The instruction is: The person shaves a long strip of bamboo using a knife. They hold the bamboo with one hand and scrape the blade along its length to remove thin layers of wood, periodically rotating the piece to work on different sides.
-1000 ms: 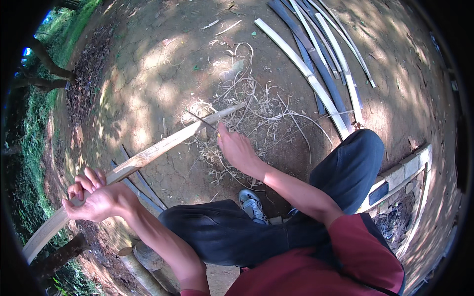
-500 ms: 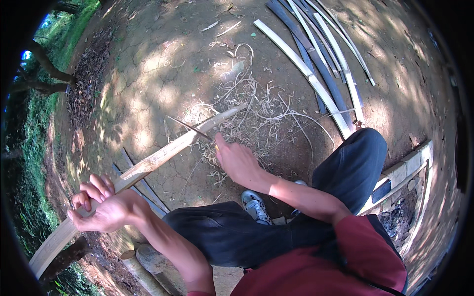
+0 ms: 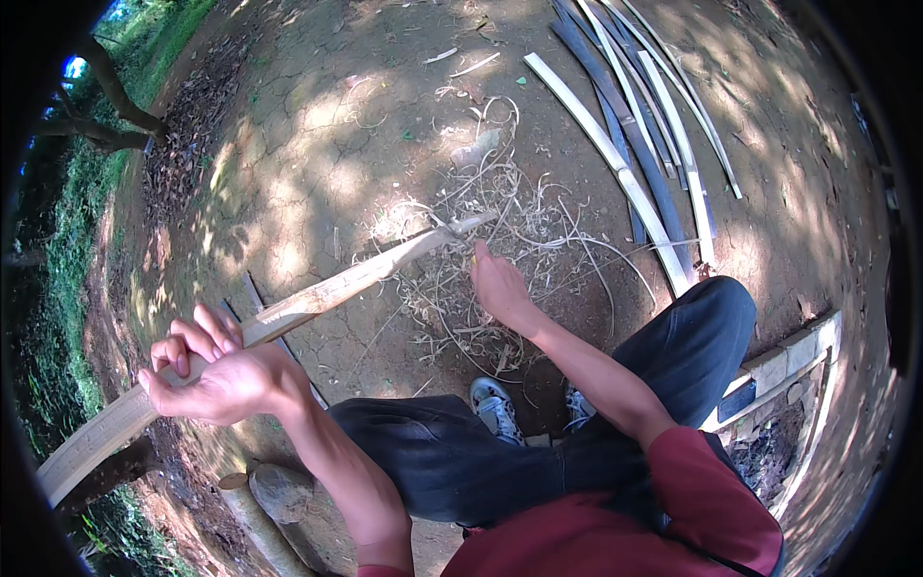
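A long pale strip, apparently split bamboo (image 3: 332,290), slants from the lower left toward the middle of the ground. My left hand (image 3: 219,373) is closed around its near part, palm up with fingers curled over it. Close to the strip's far tip, my right hand (image 3: 502,293) is closed on a knife (image 3: 473,258). Only a bit of the knife's handle shows clearly; its thin blade lies at the strip near the tip and is hard to make out. Curly pale shavings (image 3: 507,183) lie heaped on the ground beneath and around the tip.
Several long pale and dark strips (image 3: 615,163) lie at the far right. A low block edging (image 3: 784,361) runs along the right side. Logs (image 3: 252,524) rest at lower left, near a tree branch (image 3: 120,471). My shoes (image 3: 497,409) stand just short of the shavings.
My right hand has slid the knife along the strip, away from my left hand to the far tip. The left hand keeps its grip, and the whole view has shifted slightly.
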A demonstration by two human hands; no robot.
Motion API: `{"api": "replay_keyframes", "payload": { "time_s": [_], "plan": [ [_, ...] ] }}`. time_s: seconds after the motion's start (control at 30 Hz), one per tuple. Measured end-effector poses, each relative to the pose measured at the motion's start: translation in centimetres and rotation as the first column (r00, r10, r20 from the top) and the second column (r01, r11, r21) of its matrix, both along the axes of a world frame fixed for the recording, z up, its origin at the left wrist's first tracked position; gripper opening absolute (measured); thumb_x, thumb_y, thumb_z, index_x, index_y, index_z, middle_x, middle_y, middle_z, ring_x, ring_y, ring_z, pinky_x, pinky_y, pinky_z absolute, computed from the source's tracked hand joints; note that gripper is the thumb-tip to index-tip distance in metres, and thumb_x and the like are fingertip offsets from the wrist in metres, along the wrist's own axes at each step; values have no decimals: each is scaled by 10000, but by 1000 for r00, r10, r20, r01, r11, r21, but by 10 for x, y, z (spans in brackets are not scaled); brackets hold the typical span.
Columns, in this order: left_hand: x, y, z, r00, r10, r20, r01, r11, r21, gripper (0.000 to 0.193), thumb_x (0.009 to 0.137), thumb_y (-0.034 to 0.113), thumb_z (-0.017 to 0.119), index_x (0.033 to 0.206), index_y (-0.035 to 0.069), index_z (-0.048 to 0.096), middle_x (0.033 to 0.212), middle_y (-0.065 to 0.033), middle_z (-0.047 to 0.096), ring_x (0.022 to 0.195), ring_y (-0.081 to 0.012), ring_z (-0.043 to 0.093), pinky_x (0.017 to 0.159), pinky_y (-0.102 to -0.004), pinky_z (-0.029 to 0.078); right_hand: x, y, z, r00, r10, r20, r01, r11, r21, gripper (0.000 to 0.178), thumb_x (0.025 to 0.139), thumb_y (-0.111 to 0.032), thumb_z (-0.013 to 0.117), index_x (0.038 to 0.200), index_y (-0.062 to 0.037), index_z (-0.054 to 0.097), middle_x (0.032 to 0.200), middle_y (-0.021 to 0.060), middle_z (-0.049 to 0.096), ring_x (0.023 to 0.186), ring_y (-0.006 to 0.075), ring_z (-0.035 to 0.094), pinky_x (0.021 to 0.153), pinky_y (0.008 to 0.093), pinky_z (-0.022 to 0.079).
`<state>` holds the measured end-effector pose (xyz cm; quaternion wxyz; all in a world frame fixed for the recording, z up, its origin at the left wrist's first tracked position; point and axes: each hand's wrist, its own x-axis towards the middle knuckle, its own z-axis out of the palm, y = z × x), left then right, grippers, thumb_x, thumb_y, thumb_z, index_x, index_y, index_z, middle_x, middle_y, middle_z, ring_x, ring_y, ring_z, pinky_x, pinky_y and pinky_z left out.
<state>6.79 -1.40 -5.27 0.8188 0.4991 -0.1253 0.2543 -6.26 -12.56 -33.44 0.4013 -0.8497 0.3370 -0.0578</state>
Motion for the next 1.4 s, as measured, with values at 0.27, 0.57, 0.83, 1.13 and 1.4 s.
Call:
{"api": "replay_keyframes", "payload": {
  "time_s": [0.27,0.57,0.83,1.13,1.4],
  "plan": [
    [-8,-6,1,999,-37,-1,37,999,17,392,903,408,424,659,109,355,498,-5,237,363,-114,222,340,-239,148,2,5,2,997,-73,-3,73,991,108,214,894,-81,497,1034,66,430,635,262,604,656,448,631,598,529,497],
    [2,4,-1,995,-94,30,94,996,8,383,888,393,451,657,99,367,523,-17,260,375,-115,213,356,-243,141,3,17,32,998,7,66,-12,997,81,219,894,-75,506,1058,32,408,631,260,595,666,458,617,580,540,469],
    [10,-14,3,977,211,-3,-211,976,45,388,896,395,433,655,101,356,502,-16,247,385,-126,247,365,-256,188,13,10,20,997,-11,82,3,995,96,200,901,-83,491,1018,59,415,649,270,600,671,465,614,592,524,483],
    [-1,-15,6,999,-46,-23,46,999,4,369,911,379,390,660,115,330,507,-18,244,388,-109,205,345,-230,162,9,-13,-26,999,-7,45,5,999,49,173,906,-69,475,1015,38,394,651,259,601,670,460,616,593,534,469],
    [-1,-12,3,1000,-20,-10,21,998,51,394,917,404,381,650,118,330,508,9,248,373,-95,203,341,-230,173,11,-15,-39,998,-15,-57,16,1000,17,249,898,-80,508,1081,71,432,647,252,608,646,450,625,579,520,491]
  ]
}}
